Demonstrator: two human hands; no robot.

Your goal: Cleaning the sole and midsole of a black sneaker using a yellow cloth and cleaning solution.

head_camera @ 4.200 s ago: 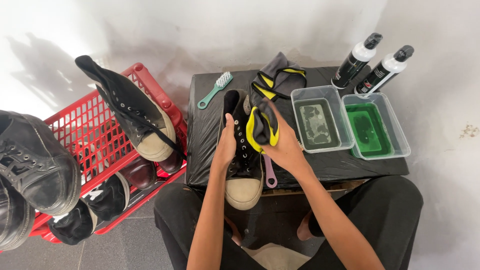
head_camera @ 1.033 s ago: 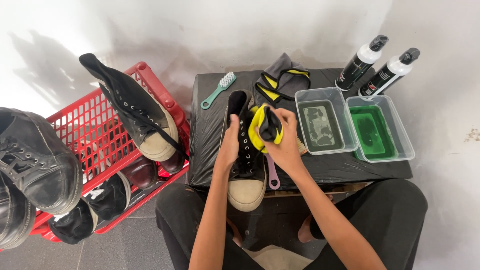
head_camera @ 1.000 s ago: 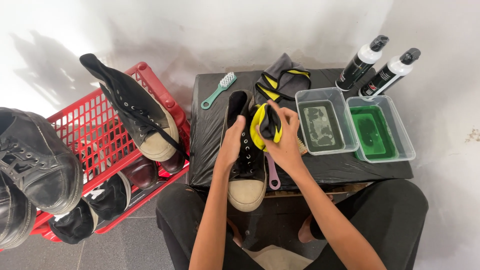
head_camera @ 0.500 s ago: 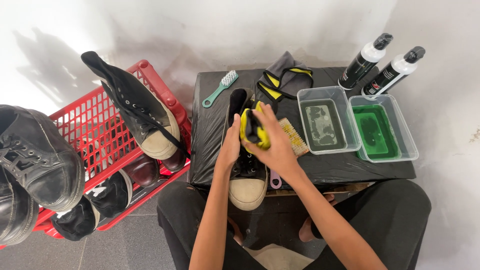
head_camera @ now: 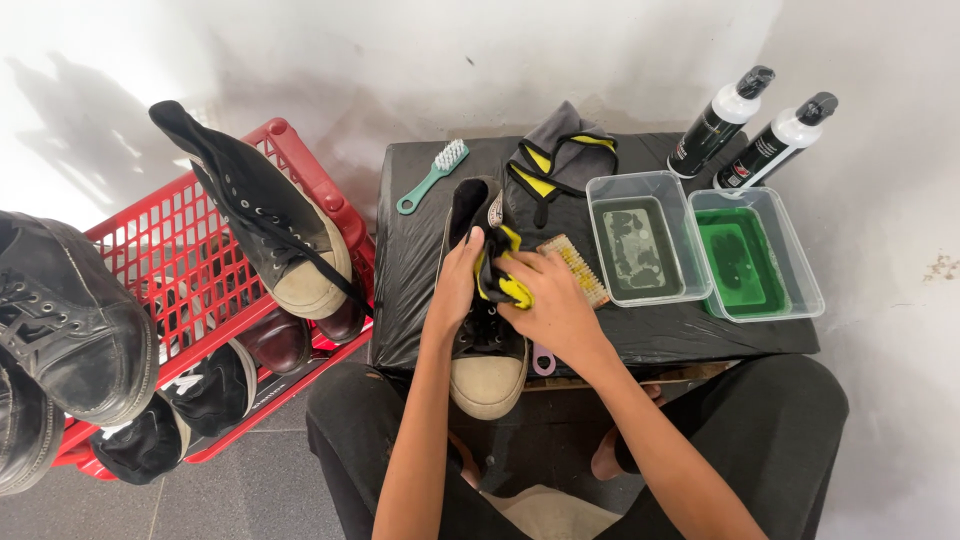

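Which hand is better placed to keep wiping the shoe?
Right. The right hand already presses the cloth onto the shoe, while the left hand steadies its side.

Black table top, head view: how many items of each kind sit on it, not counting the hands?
Black high-top shoe with tan toe cap: 1
Grey-and-yellow cloths: 2 (folded; under right hand)
Brushes: 2 (teal-handled; wooden-backed)
Clear plastic tubs: 2 (dark liquid; green liquid)
Black-and-white spray bottles: 2 ()
Total: 9
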